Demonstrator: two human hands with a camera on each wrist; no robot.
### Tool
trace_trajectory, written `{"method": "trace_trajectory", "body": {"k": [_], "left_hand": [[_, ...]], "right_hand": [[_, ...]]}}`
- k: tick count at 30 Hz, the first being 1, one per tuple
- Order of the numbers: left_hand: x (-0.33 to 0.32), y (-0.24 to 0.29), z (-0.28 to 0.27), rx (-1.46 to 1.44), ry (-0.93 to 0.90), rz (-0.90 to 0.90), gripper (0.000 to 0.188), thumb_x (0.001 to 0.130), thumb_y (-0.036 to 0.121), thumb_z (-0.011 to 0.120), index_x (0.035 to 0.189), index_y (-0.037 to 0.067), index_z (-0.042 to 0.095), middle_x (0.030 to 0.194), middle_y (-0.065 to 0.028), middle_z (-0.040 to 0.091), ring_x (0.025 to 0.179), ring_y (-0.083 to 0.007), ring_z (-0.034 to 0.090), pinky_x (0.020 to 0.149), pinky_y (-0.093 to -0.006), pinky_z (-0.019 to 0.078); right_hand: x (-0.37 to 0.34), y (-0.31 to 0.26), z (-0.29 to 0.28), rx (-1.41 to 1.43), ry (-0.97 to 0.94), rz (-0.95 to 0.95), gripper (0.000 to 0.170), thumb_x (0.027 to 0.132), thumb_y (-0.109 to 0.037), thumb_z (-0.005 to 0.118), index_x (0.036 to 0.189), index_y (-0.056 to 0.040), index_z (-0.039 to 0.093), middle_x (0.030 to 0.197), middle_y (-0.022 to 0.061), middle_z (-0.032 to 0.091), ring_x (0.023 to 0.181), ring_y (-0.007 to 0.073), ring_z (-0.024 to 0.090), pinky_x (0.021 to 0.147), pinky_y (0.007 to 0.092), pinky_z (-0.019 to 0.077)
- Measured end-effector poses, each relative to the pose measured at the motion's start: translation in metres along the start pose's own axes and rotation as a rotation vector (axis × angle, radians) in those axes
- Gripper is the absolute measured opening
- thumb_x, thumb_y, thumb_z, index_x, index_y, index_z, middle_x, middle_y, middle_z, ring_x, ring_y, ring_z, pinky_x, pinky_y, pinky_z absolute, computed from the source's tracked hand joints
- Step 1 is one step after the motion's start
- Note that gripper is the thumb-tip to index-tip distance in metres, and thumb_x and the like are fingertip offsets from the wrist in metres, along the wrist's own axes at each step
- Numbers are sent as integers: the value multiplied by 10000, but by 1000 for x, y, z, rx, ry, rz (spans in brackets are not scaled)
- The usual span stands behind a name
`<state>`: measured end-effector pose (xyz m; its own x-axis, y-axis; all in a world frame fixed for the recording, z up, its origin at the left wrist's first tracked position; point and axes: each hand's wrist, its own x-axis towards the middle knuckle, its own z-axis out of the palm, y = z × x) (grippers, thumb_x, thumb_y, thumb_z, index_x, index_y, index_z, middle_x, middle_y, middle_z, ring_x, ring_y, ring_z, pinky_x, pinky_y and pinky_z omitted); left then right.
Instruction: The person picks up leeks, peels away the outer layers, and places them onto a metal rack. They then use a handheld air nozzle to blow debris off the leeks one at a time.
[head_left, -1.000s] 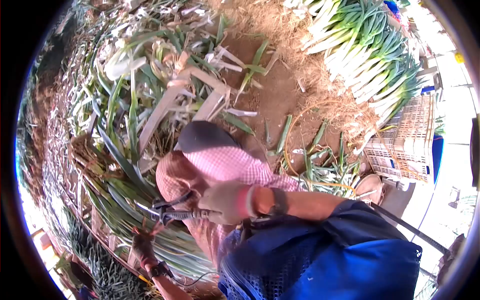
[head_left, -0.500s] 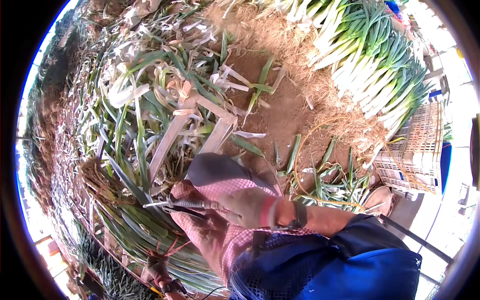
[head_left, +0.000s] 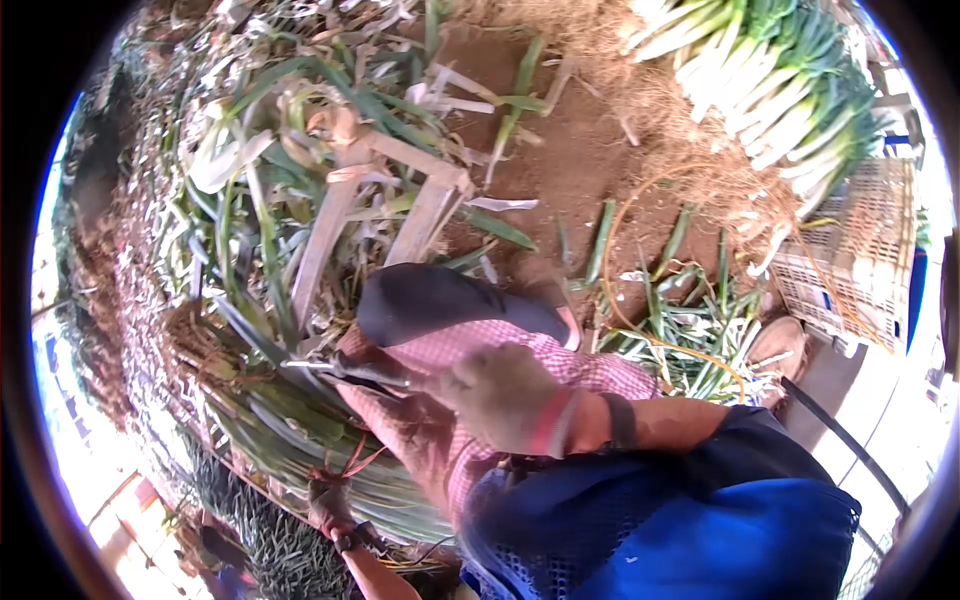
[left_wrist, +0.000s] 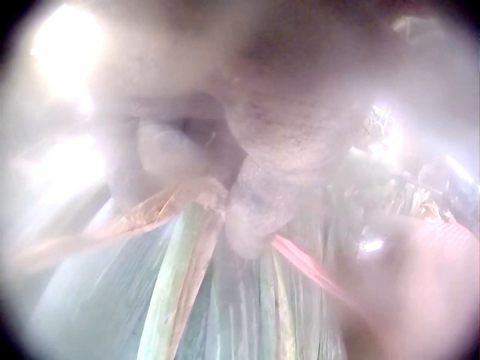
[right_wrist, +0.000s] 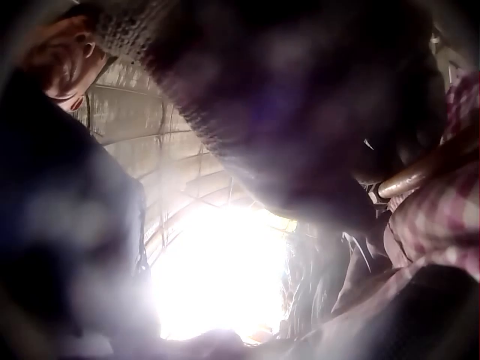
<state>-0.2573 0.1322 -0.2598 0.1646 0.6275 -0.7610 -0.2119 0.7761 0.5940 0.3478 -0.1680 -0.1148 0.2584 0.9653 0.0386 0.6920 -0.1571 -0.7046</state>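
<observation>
A bundle of long green leek leaves (head_left: 290, 420) lies beside the person's bent legs. My gloved left hand (head_left: 332, 505) is at the lower edge of the leaves, with thin red strands (head_left: 358, 462) sticking out from its fingers. In the left wrist view, the fingers (left_wrist: 259, 199) pinch a red strand (left_wrist: 307, 262) and a dry leaf (left_wrist: 150, 214) above the green leaves. My gloved right hand (head_left: 505, 400) grips the dark handle of a tool (head_left: 375, 378), whose bright metal tip points over the bundle. The right wrist view shows the dark glove (right_wrist: 270, 112) and part of a handle (right_wrist: 420, 174).
A wooden frame (head_left: 325, 240) stands among loose leaves and peelings. Cleaned leeks (head_left: 790, 95) lie in a row at upper right, above a plastic crate (head_left: 845, 255). A yellow cord (head_left: 612, 245) loops over the brown ground, near a round stool top (head_left: 778, 345).
The head view has shifted. My right hand has drawn the tool away from my left hand, which stays at the leaves. The red strands now stand out longer from its fingers.
</observation>
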Motion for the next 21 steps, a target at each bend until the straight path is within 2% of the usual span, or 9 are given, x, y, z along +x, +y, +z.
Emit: {"method": "trace_trajectory", "body": {"k": [1,4,5,7,9,14,17,19,21], "left_hand": [[0,-7,0,346,95,203,244,883,-87,717,1099,16,766,981,-65,758,899,-174,715,831,-294,601],[-32,-17,35,367,191,257,185,882,-75,734,1031,32,758,905,-26,742,814,-153,688,804,-279,571],[-47,-19,56,519,213,247,161,895,-64,730,1013,43,749,901,-17,735,805,-139,667,792,-275,552],[-77,-23,112,671,219,223,139,907,-52,725,995,55,740,897,-7,728,795,-124,646,780,-272,534],[-88,-28,150,1281,391,291,134,923,-41,716,1011,60,723,877,11,711,774,-107,611,762,-271,513],[-56,-22,98,367,390,172,244,1107,44,516,1214,131,718,1034,28,654,900,-124,605,787,-305,526],[-23,-14,32,679,234,199,276,1101,28,513,1276,123,704,1030,31,636,911,-133,601,778,-291,518],[-49,-21,70,840,248,230,313,1039,-30,587,1307,98,686,1052,24,655,923,-133,612,810,-310,540],[-58,-23,99,852,410,213,390,936,-90,681,1295,62,669,1075,18,675,939,-133,625,856,-319,555]], "right_hand": [[1,2,-4,14,5,-19,287,942,-249,699,1144,-49,740,877,77,665,718,274,664,642,423,567],[2,6,-17,30,-164,-15,460,971,-310,702,1375,-93,677,919,102,664,856,277,673,693,440,566],[4,7,-16,29,-166,-16,460,971,-310,702,1375,-93,677,919,102,664,856,277,673,693,440,566],[6,11,-15,138,-194,32,373,924,-357,745,1143,-57,714,1024,148,702,934,348,726,766,499,595],[9,20,-18,146,-172,18,351,959,-369,717,1144,-71,706,1031,154,705,950,358,729,770,506,597],[18,38,-26,156,-22,28,315,983,-387,686,1061,-82,710,1010,144,707,943,357,729,782,504,590],[19,48,-28,161,-1,53,308,968,-388,703,1041,-88,711,990,142,704,932,353,732,762,505,586],[22,49,-33,178,-35,83,239,930,-266,745,1082,-84,717,933,132,707,857,337,714,763,474,574],[22,54,-28,178,-10,67,234,931,-263,743,1081,-85,721,924,136,712,854,343,718,758,477,574]]}}
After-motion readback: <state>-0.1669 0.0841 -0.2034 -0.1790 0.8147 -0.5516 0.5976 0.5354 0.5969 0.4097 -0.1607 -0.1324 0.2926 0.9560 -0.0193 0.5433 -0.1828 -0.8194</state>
